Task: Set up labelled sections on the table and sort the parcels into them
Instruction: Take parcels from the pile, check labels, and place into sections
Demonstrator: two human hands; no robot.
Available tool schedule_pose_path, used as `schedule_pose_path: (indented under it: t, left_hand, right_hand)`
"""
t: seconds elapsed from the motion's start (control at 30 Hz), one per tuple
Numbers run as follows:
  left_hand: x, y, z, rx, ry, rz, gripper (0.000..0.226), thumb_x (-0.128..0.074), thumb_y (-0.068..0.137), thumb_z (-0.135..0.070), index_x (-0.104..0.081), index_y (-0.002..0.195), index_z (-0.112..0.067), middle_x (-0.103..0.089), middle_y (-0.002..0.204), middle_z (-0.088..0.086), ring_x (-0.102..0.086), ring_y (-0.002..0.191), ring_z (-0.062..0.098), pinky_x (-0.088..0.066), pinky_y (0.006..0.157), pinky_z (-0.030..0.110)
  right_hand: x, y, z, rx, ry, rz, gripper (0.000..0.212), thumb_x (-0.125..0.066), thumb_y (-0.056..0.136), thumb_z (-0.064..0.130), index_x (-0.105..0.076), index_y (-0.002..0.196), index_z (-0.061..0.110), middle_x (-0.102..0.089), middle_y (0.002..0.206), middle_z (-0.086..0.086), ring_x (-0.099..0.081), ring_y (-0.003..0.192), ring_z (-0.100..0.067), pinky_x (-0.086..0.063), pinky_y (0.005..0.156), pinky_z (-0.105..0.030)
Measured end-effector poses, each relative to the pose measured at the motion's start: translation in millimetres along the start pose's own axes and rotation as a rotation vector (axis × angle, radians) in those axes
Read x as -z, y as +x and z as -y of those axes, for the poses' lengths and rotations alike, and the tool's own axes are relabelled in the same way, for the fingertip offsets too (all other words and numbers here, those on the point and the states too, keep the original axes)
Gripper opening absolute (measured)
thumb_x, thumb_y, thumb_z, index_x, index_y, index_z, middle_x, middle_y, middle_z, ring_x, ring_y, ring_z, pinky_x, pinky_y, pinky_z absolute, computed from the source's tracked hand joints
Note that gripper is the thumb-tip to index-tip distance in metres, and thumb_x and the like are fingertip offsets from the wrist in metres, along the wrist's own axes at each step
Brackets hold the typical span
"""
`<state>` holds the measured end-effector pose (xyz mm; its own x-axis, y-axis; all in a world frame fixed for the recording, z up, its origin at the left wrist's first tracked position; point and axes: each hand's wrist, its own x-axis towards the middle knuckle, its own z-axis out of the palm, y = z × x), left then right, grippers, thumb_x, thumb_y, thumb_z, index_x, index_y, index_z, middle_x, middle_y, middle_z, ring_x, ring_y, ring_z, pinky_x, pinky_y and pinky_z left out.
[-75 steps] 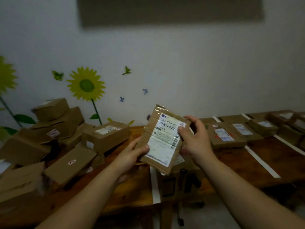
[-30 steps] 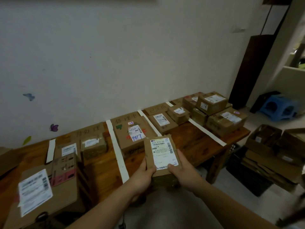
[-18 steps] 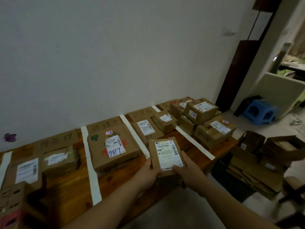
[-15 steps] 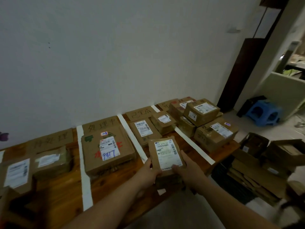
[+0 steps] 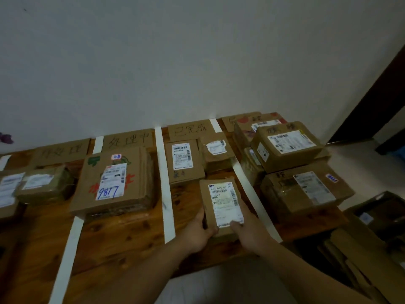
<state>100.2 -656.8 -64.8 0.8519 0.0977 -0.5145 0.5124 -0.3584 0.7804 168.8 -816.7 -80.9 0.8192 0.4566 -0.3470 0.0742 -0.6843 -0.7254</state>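
Both hands share one grip on a small parcel (image 5: 223,205), lower centre of the frame: my left hand (image 5: 198,232) clasps its near left edge, my right hand (image 5: 248,230) its near right corner, thumb on the white shipping label. Label side up, the parcel sits low over the near part of the third section; whether it touches the wood, I cannot tell.

Wooden surface (image 5: 114,242): spans the frame from left edge to right of centre, divided by white tape strips (image 5: 165,183) running from the wall toward me.

Large flat box (image 5: 114,183), centre left: lies in the second section, marked "9817" in blue.

Stacked boxes (image 5: 289,145), right of the frame: fill the fourth section, beyond the tape strip just right of my parcel.

Flat parcel (image 5: 183,161) and a smaller box (image 5: 217,154), above my grip: lie side by side in the third section.

Cardboard section signs (image 5: 190,130), upper centre: lie against the wall, one per section, with handwritten characters.

Two parcels (image 5: 43,183), far left: lie in the first section.
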Motion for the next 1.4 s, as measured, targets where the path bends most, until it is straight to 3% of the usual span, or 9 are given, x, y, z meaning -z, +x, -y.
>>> schedule_pose_path:
  t: [0.13, 0.2, 0.33, 0.47, 0.67, 0.8, 1.1, 1.2, 1.4]
  left_hand:
    - [-8.4, 3.0, 1.0, -0.114, 0.377, -0.024, 0.108, -0.069, 0.083, -0.031, 0.019, 0.145, -0.036, 0.007, 0.158, -0.011, -0.016, 0.144, 0.014, -0.026, 0.111, 0.026]
    - [-7.2, 10.0, 4.1, -0.102, 0.511, -0.026, 0.107, -0.066, 0.085, -0.035, 0.023, 0.144, -0.035, 0.02, 0.157, -0.009, -0.016, 0.144, 0.018, -0.027, 0.111, 0.028]
    - [-2.7, 36.1, -2.3, -0.101, 0.564, -0.068, 0.104, -0.064, 0.085, -0.04, 0.023, 0.142, -0.039, 0.02, 0.156, -0.009, -0.013, 0.145, 0.021, -0.025, 0.116, 0.037]
    - [0.0, 58.6, -17.3, -0.063, 0.596, -0.057, 0.102, -0.063, 0.086, -0.04, 0.02, 0.146, -0.035, 0.02, 0.157, -0.005, -0.015, 0.145, 0.024, -0.025, 0.115, 0.039]
    - [15.1, 66.7, -27.9, -0.02, 0.587, 0.035, 0.102, -0.063, 0.083, -0.048, 0.018, 0.145, -0.04, 0.018, 0.158, -0.004, -0.006, 0.146, 0.027, -0.018, 0.117, 0.044]
    - [39.5, 40.9, -25.8, -0.009, 0.56, -0.005, 0.095, -0.059, 0.085, -0.052, 0.01, 0.148, -0.039, 0.012, 0.159, -0.003, -0.005, 0.146, 0.026, -0.016, 0.117, 0.044]
    - [160.9, -121.1, 17.2, 0.038, 0.603, -0.398, 0.082, -0.052, 0.09, -0.051, -0.003, 0.151, -0.027, 0.002, 0.16, 0.002, 0.001, 0.147, 0.022, -0.005, 0.117, 0.037]
    - [209.5, -206.6, 54.5, 0.105, 0.552, -0.521, 0.081, -0.052, 0.09, -0.05, -0.004, 0.152, -0.026, -0.001, 0.16, 0.001, -0.003, 0.147, 0.021, -0.009, 0.117, 0.036]
    - [288.4, -364.4, 151.9, 0.22, 0.499, -0.715, 0.08, -0.056, 0.09, -0.046, -0.01, 0.152, -0.027, -0.001, 0.16, 0.002, -0.002, 0.147, 0.021, -0.009, 0.116, 0.035]
  right_hand:
    - [9.4, -3.2, -16.7, 0.141, -0.385, 0.077, 0.073, -0.049, 0.095, 0.044, -0.003, 0.152, 0.034, 0.014, 0.159, 0.003, 0.0, 0.147, -0.018, -0.017, 0.116, -0.03]
    - [15.9, -0.4, -17.7, 0.166, -0.535, 0.096, 0.076, -0.045, 0.095, 0.051, 0.003, 0.152, 0.034, 0.02, 0.158, 0.002, 0.009, 0.147, -0.02, -0.011, 0.117, -0.034]
    - [25.3, 25.9, -18.3, 0.199, -0.678, 0.042, 0.076, -0.029, 0.09, 0.064, -0.004, 0.153, 0.028, 0.009, 0.16, -0.003, 0.012, 0.146, -0.025, -0.01, 0.119, -0.043]
    - [38.1, 48.6, -16.1, 0.194, -0.732, 0.043, 0.07, -0.038, 0.096, 0.053, -0.008, 0.153, 0.024, 0.004, 0.161, -0.004, 0.007, 0.147, -0.027, -0.009, 0.119, -0.044]
    - [48.6, 54.5, -2.0, 0.146, -0.732, 0.088, 0.07, -0.04, 0.096, 0.049, -0.007, 0.153, 0.023, 0.004, 0.161, -0.006, 0.007, 0.147, -0.028, -0.006, 0.117, -0.046]
    - [49.6, 49.8, 25.6, 0.171, -0.715, 0.046, 0.073, -0.045, 0.093, 0.051, -0.011, 0.152, 0.025, -0.001, 0.161, -0.007, 0.003, 0.147, -0.028, -0.006, 0.117, -0.047]
    - [-27.3, 12.0, 176.7, 0.416, -0.754, 0.058, 0.067, -0.045, 0.091, 0.056, -0.027, 0.149, 0.026, -0.019, 0.158, -0.007, -0.016, 0.144, -0.028, -0.019, 0.115, -0.048]
    - [-77.4, -19.2, 238.4, 0.528, -0.737, 0.087, 0.063, -0.044, 0.091, 0.057, -0.034, 0.145, 0.025, -0.034, 0.15, -0.007, -0.032, 0.135, -0.029, -0.033, 0.109, -0.043]
    - [-205.9, -82.0, 345.5, 0.652, -0.779, 0.161, 0.064, -0.045, 0.093, 0.053, -0.035, 0.146, 0.018, -0.033, 0.151, -0.012, -0.031, 0.137, -0.03, -0.028, 0.11, -0.036]
